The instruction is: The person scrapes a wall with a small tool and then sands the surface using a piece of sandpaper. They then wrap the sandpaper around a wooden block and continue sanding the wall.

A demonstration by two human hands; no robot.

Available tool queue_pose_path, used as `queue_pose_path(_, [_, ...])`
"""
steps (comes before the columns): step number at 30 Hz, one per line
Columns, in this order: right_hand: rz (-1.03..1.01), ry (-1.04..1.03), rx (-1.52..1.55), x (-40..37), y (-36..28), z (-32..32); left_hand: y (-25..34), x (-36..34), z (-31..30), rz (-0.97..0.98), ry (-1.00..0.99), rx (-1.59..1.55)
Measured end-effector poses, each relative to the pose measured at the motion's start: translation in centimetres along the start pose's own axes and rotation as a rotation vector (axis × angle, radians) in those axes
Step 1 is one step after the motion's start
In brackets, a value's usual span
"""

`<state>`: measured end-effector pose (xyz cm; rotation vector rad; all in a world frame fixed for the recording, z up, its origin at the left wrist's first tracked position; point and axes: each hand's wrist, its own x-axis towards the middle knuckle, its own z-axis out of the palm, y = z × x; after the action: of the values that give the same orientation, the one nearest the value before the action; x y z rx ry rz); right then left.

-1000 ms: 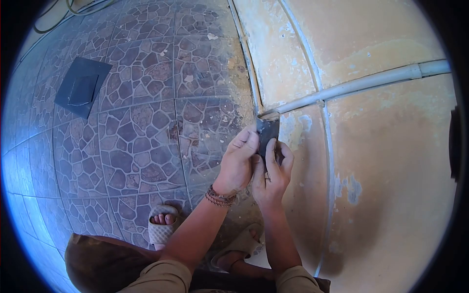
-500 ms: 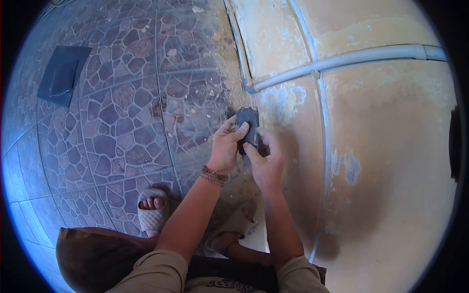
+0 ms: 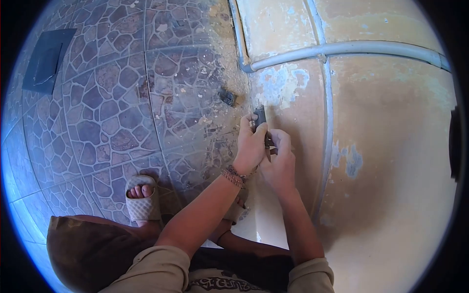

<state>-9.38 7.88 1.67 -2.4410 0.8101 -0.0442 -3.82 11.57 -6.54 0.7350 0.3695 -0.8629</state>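
Note:
My left hand grips a dark grey, flat rectangular block, with the thumb along its near face. The block is seen nearly edge-on, its upper end beside the base of the wall. My right hand is closed at the block's lower end, thumb and fingers pinching there; the fingers hide most of that end. A small dark lump lies on the floor just beyond my left hand.
The yellowish wall rises at the right, with peeled patches. A pale pipe runs along it. Dust and chips lie on the stone-patterned floor. A dark sheet lies far left. My slippered foot is below.
Both hands have moved right, closer to the wall, and turned the block from face-on to nearly edge-on. The dark lump on the floor is now more exposed. The view has shifted slightly.

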Motion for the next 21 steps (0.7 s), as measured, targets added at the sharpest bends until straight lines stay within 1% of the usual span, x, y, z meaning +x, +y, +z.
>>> queue_pose_path(3, [-0.088,-0.147,-0.202,-1.0,-1.4,-3.4,0.8,-1.1,1.3,-0.078,0.025,0.148])
queue_pose_path(4, [-0.114,-0.198,-0.28,-1.2,-2.6,-5.1,-0.2,-0.4,1.4,0.062,0.075,0.212])
queue_pose_path(6, [-0.144,-0.179,-0.406,-1.5,-6.0,-9.0,-2.6,1.5,1.2,0.34,0.172,0.342])
queue_pose_path(8, [-0.243,-0.009,-0.578,-2.4,-8.4,-12.6,-1.8,2.0,1.7,0.305,0.203,0.415])
queue_pose_path(10, [-0.394,0.256,-0.722,-4.5,-7.7,-16.6,-1.8,2.8,2.2,0.379,0.228,0.505])
queue_pose_path(12, [-0.476,0.547,-0.922,-5.6,-7.0,-20.3,-2.6,3.7,3.2,0.57,0.241,0.61])
queue_pose_path(15, [-0.32,0.906,-0.986,-6.0,-4.0,-22.3,-3.1,4.6,5.2,0.63,0.253,0.656])
queue_pose_path(18, [-0.565,0.868,-1.06,-5.3,-2.5,-22.3,-3.0,4.1,5.9,0.557,0.246,0.686])
queue_pose_path(21, [-0.562,0.938,-1.037,-5.0,-2.6,-22.0,-3.0,3.8,5.7,0.532,0.234,0.75])
